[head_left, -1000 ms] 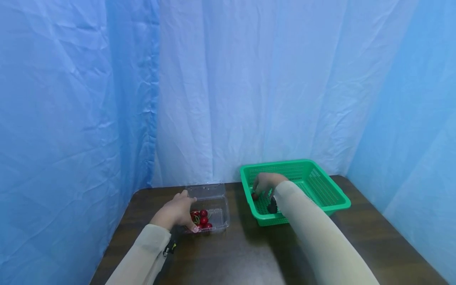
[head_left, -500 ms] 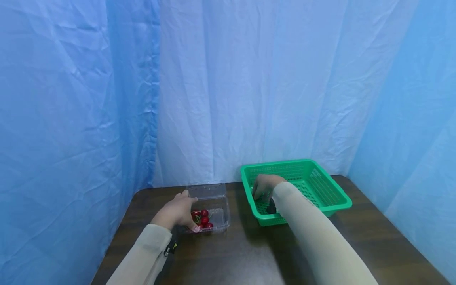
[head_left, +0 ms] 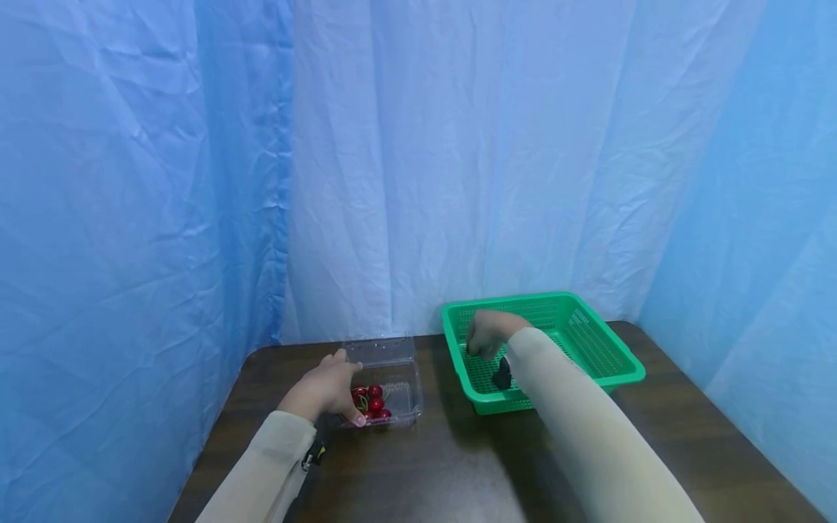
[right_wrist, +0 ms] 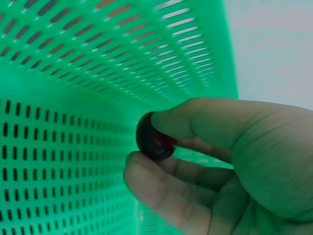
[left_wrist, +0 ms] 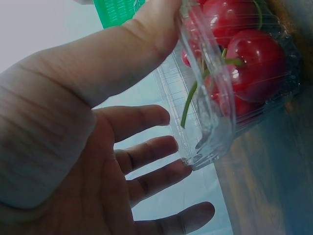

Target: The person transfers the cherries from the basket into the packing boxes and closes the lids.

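Note:
In the head view my left hand (head_left: 324, 390) spans the left end of a clear plastic clamshell box (head_left: 407, 396), its thumb at the front rim and fingers towards the back. Several red cherries (head_left: 375, 404) with green stems lie in that box. The left wrist view shows fingertips (left_wrist: 164, 116) against the box's clear edge, the little finger standing apart from it. Inside the green basket (head_left: 604, 381), my right hand (head_left: 492, 334) pinches a dark red cherry (right_wrist: 155, 138) between thumb and fingers, near the basket's left wall. In the head view the hand mostly covers this cherry.
The box's lid (head_left: 379, 351) stands open towards the back. Both containers rest on a dark wooden table (head_left: 425, 472). Pale blue curtains (head_left: 458, 167) hang behind it and along both sides. A black wrist device (head_left: 502, 374) shows below my right sleeve.
My right hand reached down to a cherry at the basket's left side, took hold of it and has risen slightly. The left hand and the box have stayed in place.

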Available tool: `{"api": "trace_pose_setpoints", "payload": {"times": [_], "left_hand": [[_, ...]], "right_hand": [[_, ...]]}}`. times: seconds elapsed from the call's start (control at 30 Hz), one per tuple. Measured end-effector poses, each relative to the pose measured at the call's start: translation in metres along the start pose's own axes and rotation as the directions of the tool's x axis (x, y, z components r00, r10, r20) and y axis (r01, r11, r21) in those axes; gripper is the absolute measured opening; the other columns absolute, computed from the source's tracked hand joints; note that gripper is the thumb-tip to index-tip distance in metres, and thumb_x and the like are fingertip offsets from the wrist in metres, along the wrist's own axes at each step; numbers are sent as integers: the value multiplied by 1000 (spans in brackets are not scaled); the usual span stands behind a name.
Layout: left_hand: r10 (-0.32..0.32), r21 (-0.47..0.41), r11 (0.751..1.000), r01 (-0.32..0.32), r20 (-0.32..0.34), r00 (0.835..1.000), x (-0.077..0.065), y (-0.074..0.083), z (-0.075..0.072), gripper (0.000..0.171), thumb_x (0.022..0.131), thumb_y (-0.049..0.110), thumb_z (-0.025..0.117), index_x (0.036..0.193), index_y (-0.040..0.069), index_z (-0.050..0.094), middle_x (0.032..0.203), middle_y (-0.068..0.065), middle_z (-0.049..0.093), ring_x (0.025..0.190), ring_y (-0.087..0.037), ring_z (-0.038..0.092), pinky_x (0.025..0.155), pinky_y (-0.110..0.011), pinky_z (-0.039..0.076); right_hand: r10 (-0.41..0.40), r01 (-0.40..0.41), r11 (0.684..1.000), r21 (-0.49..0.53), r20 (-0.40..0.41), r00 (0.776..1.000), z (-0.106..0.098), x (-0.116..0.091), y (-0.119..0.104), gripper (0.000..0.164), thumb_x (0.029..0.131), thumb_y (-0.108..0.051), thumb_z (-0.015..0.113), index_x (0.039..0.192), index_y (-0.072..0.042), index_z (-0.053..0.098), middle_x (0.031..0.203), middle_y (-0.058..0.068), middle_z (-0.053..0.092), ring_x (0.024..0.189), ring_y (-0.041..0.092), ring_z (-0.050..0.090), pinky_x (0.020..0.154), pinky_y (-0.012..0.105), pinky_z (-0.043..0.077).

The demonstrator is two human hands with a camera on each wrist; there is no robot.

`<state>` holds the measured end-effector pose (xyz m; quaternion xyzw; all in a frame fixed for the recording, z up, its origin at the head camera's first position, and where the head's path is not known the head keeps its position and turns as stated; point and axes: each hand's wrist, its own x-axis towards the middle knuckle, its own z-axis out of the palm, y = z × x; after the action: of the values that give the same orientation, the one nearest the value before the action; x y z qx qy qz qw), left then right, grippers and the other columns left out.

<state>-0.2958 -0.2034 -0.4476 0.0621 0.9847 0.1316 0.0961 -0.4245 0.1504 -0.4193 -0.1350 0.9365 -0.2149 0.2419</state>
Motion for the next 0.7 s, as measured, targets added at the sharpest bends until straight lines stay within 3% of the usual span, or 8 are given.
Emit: {"api": "trace_pose_setpoints", "payload": {"times": [0.13, 0.4, 0.7], "left_hand": [[3, -2, 1000, -3, 0, 1000, 2, -1, 1, 112, 68, 38, 112, 164, 14, 61, 159, -21, 54, 142, -41, 55, 105, -67, 63], [5, -5, 1000, -5, 0, 1000, 1, -2, 1, 111, 68, 38, 112, 164, 14, 61, 161, -22, 53, 144, -42, 54, 107, -67, 62], [1, -7, 1000, -1, -6, 1000, 1, -2, 2, 111, 68, 40, 111, 164, 14, 62, 159, -21, 54, 143, -41, 54, 108, -67, 62]], "right_hand": [[-16, 17, 1000, 9, -13, 1000, -11, -7, -6, 31, 107, -10, 74, 137, -6, 81, 139, 13, 79, 114, 27, 81, 97, 46, 70], [-94, 96, 995, 23, -91, 991, -26, -26, -27, 26, 109, -13, 72, 131, -4, 81, 114, 12, 82, 97, 24, 80, 87, 40, 70], [-196, 197, 980, -13, -169, 966, -16, -36, -61, 21, 106, -16, 76, 125, -7, 82, 115, 12, 83, 88, 26, 81, 78, 36, 68]]}}
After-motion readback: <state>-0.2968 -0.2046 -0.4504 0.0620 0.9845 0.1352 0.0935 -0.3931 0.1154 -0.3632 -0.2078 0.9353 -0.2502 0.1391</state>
